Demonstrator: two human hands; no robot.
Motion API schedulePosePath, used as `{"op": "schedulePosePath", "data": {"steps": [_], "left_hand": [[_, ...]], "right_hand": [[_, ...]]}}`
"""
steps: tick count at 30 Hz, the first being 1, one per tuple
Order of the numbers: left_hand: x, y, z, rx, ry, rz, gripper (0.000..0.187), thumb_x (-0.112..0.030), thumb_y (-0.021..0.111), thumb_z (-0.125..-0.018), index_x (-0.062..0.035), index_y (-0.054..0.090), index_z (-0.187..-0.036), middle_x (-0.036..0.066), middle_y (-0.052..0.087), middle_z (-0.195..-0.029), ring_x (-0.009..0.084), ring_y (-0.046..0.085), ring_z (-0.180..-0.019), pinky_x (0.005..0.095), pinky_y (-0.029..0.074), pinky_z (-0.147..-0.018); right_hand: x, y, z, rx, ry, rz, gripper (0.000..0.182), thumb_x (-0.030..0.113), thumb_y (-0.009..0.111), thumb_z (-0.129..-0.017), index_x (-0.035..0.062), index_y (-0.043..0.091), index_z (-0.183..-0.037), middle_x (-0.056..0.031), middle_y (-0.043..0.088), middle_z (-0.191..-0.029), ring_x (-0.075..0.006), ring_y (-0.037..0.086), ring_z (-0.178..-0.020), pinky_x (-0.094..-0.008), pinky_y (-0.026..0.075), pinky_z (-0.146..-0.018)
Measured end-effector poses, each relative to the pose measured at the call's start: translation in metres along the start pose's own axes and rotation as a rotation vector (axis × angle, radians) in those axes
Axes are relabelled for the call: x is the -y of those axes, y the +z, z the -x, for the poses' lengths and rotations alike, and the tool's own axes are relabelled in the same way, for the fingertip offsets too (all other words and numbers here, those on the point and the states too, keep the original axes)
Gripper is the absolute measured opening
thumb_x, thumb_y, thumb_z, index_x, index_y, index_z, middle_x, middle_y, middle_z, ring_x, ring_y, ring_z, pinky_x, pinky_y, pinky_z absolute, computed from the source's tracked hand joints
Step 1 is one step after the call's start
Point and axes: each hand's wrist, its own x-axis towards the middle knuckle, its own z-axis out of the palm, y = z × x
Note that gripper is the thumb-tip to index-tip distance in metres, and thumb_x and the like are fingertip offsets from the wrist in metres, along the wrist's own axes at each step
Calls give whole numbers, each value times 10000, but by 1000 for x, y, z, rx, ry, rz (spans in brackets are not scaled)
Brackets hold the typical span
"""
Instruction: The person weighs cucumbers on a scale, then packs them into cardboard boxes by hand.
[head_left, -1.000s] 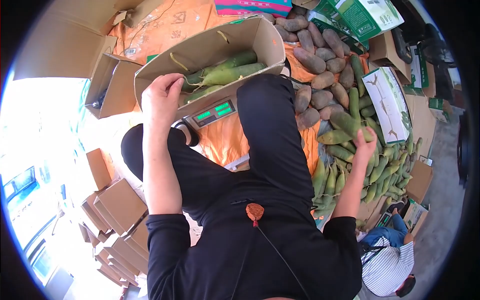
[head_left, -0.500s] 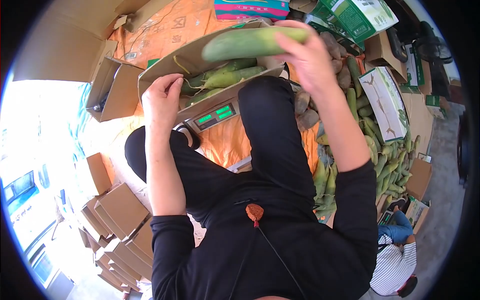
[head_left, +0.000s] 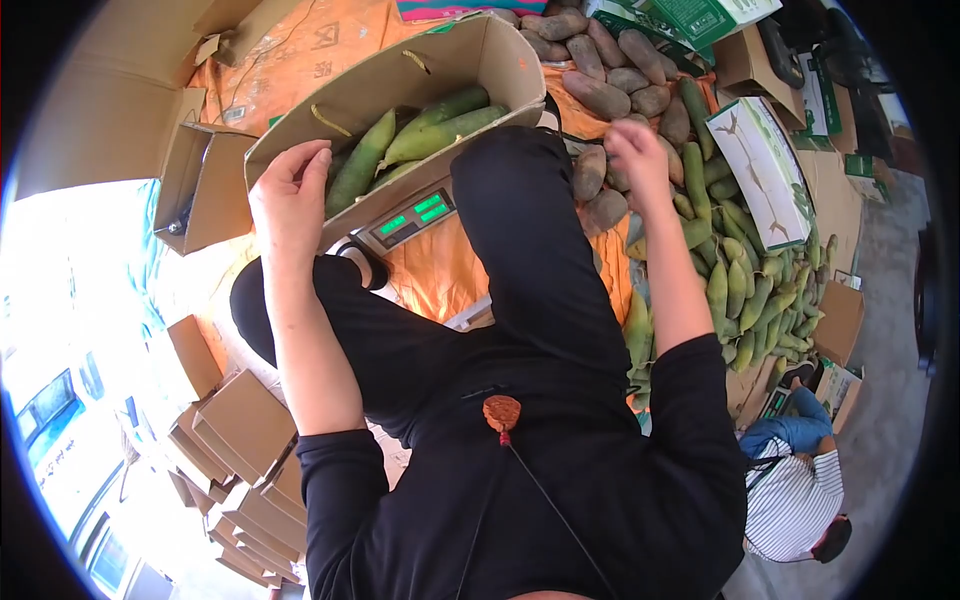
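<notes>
A long cardboard box point(head_left: 400, 82) stands before my knees with several long green radishes point(head_left: 425, 135) inside. One green radish point(head_left: 362, 168) lies at a steeper slant near the left end. My left hand point(head_left: 288, 190) is closed at the box's near left corner, thumb and fingers together over the cardboard edge. To the right of my knee, my right hand point(head_left: 640, 158) hovers above the brownish roots, empty, its fingers loosely bent and somewhat apart. Beneath the box, a scale point(head_left: 410, 220) shows lit green digits.
Brownish-red roots point(head_left: 597, 95) lie beyond my right hand. A heap of green radishes point(head_left: 745, 290) spreads to the right, with a white and green carton point(head_left: 760, 170) on it. Folded cartons point(head_left: 243, 425) are stacked at left. A person in a striped shirt point(head_left: 795, 505) sits at lower right.
The green radish in my right hand has been let go, and a slanted one now lies in the box's left part. My right hand has moved down, away from the box. The view has shifted slightly.
</notes>
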Motion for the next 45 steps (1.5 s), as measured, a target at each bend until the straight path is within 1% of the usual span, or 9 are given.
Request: {"op": "schedulePosePath", "data": {"steps": [11,16,19,22,32,35,37,40,45], "left_hand": [[3,9,-1,19,-6,-17,171,-141,651,-842,-44,703,-973,64,688,-800,104,605,-698,250,487,-688],[0,8,-1,66,-6,-109,195,-152,626,-877,-36,694,-1018,57,701,-845,102,653,-813,219,487,-743],[11,8,-5,100,57,-82,203,-141,605,-895,-7,682,-1027,77,700,-904,120,658,-853,232,495,-768],[10,9,-5,106,31,-25,205,-141,629,-879,-10,685,-1027,75,695,-883,104,640,-817,236,489,-736],[12,13,-3,173,-6,-17,230,-139,585,-914,5,662,-1075,92,684,-950,139,650,-898,252,492,-811],[11,15,-4,164,-2,-60,234,-144,585,-916,8,660,-1076,90,684,-948,142,650,-896,255,494,-815],[16,15,-5,164,-14,-33,234,-146,586,-916,7,660,-1077,90,683,-946,142,650,-892,258,495,-820],[26,14,-8,177,3,-22,230,-147,589,-915,1,664,-1073,90,682,-943,141,650,-888,256,496,-815],[22,15,-7,159,0,-58,226,-146,597,-908,-5,670,-1068,87,688,-927,139,653,-874,253,499,-804]], "right_hand": [[-242,-74,138,148,325,436,175,57,633,-785,-5,646,-949,-67,640,-765,-157,605,-671,-284,492,-636],[-265,-72,167,176,624,319,219,108,653,-766,18,659,-966,-123,670,-810,-189,644,-699,-315,516,-673],[-266,-72,169,218,330,741,254,179,640,-769,38,670,-977,-152,687,-891,-270,666,-824,-365,519,-751],[-271,-67,165,224,583,438,280,137,668,-773,24,624,-1025,-68,631,-746,-154,596,-588,-300,486,-533],[-284,-85,179,114,592,433,262,122,672,-768,17,634,-1005,-66,642,-758,-141,610,-645,-297,497,-566],[-284,-102,184,51,525,542,233,114,663,-764,13,651,-974,-87,652,-765,-148,623,-676,-297,502,-595],[-281,-113,188,-28,615,536,261,195,664,-752,48,678,-966,-194,664,-998,-300,635,-978,-357,488,-852],[-275,-134,200,-214,537,664,300,174,671,-720,31,659,-984,-146,685,-855,-287,662,-824,-342,510,-752],[-290,-175,217,-248,710,746,359,213,690,-693,50,649,-1010,-179,665,-996,-313,638,-950,-367,490,-838]]}}
